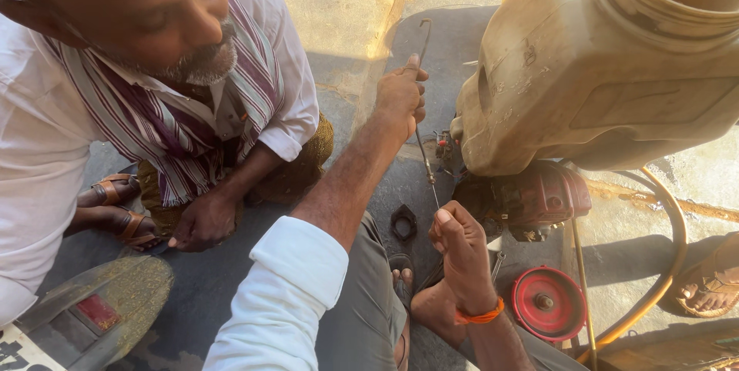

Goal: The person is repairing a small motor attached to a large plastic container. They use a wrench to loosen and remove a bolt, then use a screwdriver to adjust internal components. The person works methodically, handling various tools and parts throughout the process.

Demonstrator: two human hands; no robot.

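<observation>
My left hand [401, 96], on an arm in a white sleeve, is closed around the upper part of a thin metal rod [426, 157] with a hooked top end. My right hand [460, 246], with an orange thread band at the wrist, pinches the rod's thin lower end between its fingertips. The rod runs steeply between the two hands, just left of a small red engine [539, 198]. That engine sits under a large dirty beige plastic tank [585, 71].
Another person in a white shirt and striped scarf crouches at the left, one hand [202, 223] near the ground. A black gasket-like part [403, 222], a red round pulley cover [548, 302] and a yellow hose [671, 263] lie around. A sandalled foot [712, 288] is at the right.
</observation>
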